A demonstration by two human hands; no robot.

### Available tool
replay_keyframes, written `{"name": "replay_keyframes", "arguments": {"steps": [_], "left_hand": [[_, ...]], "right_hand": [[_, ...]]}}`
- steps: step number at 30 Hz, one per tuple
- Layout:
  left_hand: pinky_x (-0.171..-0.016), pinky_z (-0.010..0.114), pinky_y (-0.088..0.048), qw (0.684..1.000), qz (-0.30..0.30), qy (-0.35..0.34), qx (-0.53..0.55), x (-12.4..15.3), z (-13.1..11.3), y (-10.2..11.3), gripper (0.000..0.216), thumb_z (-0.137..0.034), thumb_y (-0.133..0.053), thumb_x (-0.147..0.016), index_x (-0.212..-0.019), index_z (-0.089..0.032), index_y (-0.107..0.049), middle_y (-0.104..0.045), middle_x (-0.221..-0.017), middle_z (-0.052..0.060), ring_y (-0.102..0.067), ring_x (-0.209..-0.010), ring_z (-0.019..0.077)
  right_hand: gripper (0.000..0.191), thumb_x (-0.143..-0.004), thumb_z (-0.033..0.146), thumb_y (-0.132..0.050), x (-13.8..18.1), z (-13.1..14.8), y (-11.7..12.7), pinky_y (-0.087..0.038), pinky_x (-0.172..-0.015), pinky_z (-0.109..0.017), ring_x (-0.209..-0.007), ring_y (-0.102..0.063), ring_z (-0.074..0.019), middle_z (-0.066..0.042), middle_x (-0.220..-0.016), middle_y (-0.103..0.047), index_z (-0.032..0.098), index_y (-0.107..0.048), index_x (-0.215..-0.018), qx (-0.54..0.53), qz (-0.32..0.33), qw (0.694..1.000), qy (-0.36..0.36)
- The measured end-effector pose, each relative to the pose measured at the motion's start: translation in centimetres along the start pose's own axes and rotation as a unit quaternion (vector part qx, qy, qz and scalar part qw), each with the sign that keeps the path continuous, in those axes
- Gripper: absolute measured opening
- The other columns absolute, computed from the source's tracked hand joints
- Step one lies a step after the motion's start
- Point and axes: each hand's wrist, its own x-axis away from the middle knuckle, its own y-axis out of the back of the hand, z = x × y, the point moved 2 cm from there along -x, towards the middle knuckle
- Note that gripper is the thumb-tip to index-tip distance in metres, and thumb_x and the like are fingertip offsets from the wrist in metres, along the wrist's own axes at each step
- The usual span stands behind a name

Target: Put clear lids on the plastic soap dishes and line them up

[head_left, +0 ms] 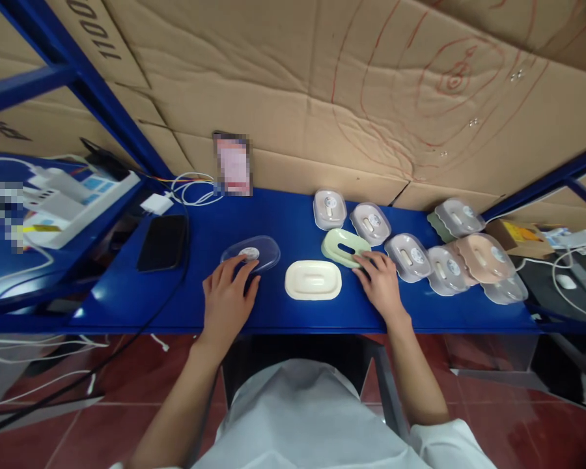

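left hand – fingers flat on one clear lid | right hand – fingers touching one green tray

A black rectangular phone is lying on the blue metal desk, and a white coiled cable is resting against the brown cardboard wall.

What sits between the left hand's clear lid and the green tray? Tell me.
Only the cream soap dish base lies between the clear lid under the left hand and the green tray at the right hand.
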Motion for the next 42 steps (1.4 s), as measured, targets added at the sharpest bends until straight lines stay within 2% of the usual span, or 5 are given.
{"name": "replay_keyframes", "arguments": {"steps": [15,21,28,32,42], "left_hand": [[-0.104,0.044,-0.056,0.951,0.046,-0.295,0.082,1.9,-5.3,-0.5,0.037,-0.043,-0.063,-0.107,-0.134,-0.019,-0.072,-0.075,-0.138,0.011,-0.069,-0.130,0.0290],[-0.112,0.043,-0.051,0.947,0.064,-0.301,0.093,2.9,-4.3,0.4,0.036,-0.031,-0.059,-0.109,-0.144,-0.028,-0.066,-0.070,-0.147,0.008,-0.066,-0.137,0.0262],[-0.122,0.065,-0.041,0.997,0.042,-0.032,0.056,-2.1,2.6,1.2,0.053,-0.051,-0.062,-0.104,-0.152,-0.031,-0.060,-0.047,-0.169,0.014,-0.050,-0.152,0.0416],[-0.122,0.051,-0.048,0.979,0.044,-0.103,0.168,-1.4,-1.3,0.8,0.048,-0.049,-0.063,-0.105,-0.150,-0.032,-0.061,-0.045,-0.170,0.011,-0.053,-0.151,0.0315],[-0.114,0.047,-0.058,0.966,0.088,-0.206,0.127,1.7,-5.7,-1.2,0.062,-0.044,-0.063,-0.105,-0.162,-0.028,-0.047,-0.037,-0.174,0.019,-0.048,-0.155,0.0342]], "right_hand": [[0.041,-0.110,0.030,-0.058,2.8,6.7,-0.8,-0.040,-0.131,-0.054,-0.156,-0.048,-0.0262,-0.010,-0.155,-0.063,0.025,-0.062,-0.150,-0.097,0.081,0.977,0.174],[0.036,-0.110,0.027,-0.057,2.9,6.8,-0.9,-0.039,-0.132,-0.054,-0.158,-0.044,-0.0254,-0.008,-0.156,-0.063,0.024,-0.066,-0.144,-0.111,0.102,0.969,0.197],[0.059,-0.109,0.038,-0.059,3.0,6.7,-1.0,-0.039,-0.130,-0.061,-0.162,-0.036,-0.0312,-0.013,-0.171,-0.044,0.029,-0.042,-0.166,-0.093,0.106,0.980,0.142],[0.091,-0.106,0.042,-0.064,3.2,6.6,-1.1,-0.044,-0.127,-0.060,-0.167,-0.021,-0.0357,-0.016,-0.182,-0.011,0.032,-0.007,-0.176,-0.111,0.071,0.986,0.103],[0.074,-0.108,0.028,-0.060,3.0,6.6,-0.9,-0.044,-0.128,-0.056,-0.166,-0.027,-0.0320,-0.010,-0.179,-0.026,0.035,-0.025,-0.173,-0.126,0.091,0.979,0.132]]}}
